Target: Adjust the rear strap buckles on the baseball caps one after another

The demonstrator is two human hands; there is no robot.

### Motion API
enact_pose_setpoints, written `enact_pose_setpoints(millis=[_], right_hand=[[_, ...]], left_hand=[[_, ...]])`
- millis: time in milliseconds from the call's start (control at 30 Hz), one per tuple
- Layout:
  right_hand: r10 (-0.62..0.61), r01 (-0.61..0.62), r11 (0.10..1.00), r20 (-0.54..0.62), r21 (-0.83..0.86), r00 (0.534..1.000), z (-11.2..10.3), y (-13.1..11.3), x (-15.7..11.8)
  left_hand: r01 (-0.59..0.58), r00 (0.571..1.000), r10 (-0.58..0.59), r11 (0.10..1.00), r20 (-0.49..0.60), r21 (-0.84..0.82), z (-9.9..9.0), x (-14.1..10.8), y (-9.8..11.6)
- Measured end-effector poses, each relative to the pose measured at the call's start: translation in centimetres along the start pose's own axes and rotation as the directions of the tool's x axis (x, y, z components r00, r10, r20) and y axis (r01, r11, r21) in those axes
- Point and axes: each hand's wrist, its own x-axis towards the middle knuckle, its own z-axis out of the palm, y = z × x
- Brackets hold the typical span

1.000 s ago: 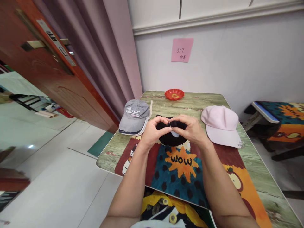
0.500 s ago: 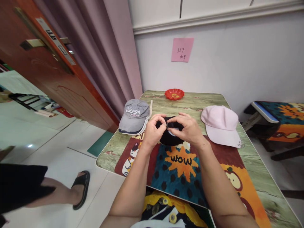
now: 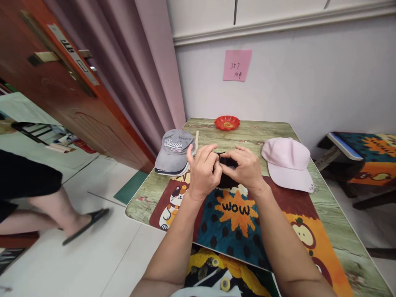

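Both hands meet over a black cap (image 3: 227, 180) at the middle of the table, and they hide much of it. My left hand (image 3: 204, 171) pinches the cap's back strap near a small metal buckle. My right hand (image 3: 243, 167) grips the same strap from the right, thumb and fingers closed on it. A grey cap with white lettering (image 3: 175, 150) lies to the left, partly over a pale cap. On the right rests a pink cap (image 3: 287, 161), brim towards me.
A red scalloped dish (image 3: 227, 123) sits at the table's back. The patterned mat (image 3: 213, 222) covers the front. A person's leg (image 3: 68, 212) is on the floor at left, near the wooden door (image 3: 102, 119). A stool stands right.
My left hand has shifted slightly right, its fingers turned over the strap and closer to my right hand. At left, the person's legs have moved.
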Motion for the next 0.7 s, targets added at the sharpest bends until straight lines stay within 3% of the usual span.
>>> enact_pose_setpoints(millis=[67, 200, 300, 367, 400, 467, 567, 700], right_hand=[[-0.002, 0.002, 1.000, -0.011, -0.015, 1.000, 0.0, -0.1, 0.0], [-0.011, 0.011, 1.000, 0.000, 0.018, 1.000, 0.0, 0.0, 0.1], [0.019, -0.021, 0.995, 0.021, 0.095, 1.000, -0.3, 0.3, 0.1], [0.066, -0.070, 0.989, 0.033, 0.132, 0.997, -0.6, 0.4, 0.2], [0.086, -0.091, 0.986, 0.038, 0.143, 0.996, -0.7, 0.5, 0.2], [0.098, -0.105, 0.982, 0.049, 0.160, 0.994, -0.8, 0.4, 0.3], [0.080, -0.092, 0.980, 0.071, 0.178, 0.994, -0.8, 0.3, 0.3], [0.068, -0.079, 0.978, 0.066, 0.194, 0.996, -0.5, 0.4, 0.2]], left_hand=[[0.101, 0.995, -0.101, 0.987, 0.008, -0.126, 0.2, 0.1, -0.4], [0.311, 0.950, -0.287, 0.865, 0.119, -0.395, 0.3, 0.4, -1.1], [0.303, 0.947, -0.322, 0.880, 0.009, -0.366, -0.2, 0.7, -0.7], [0.335, 0.919, -0.387, 0.869, -0.078, -0.363, -0.7, 0.8, -0.3], [0.371, 0.901, -0.429, 0.838, -0.063, -0.400, -0.9, 0.8, -0.2], [0.461, 0.870, -0.484, 0.726, 0.096, -0.510, -0.9, 0.8, -0.3], [0.592, 0.804, -0.461, 0.557, 0.376, -0.583, -0.4, 0.6, -1.0], [0.706, 0.703, -0.535, 0.449, 0.468, -0.547, 0.2, 0.5, -1.6]])
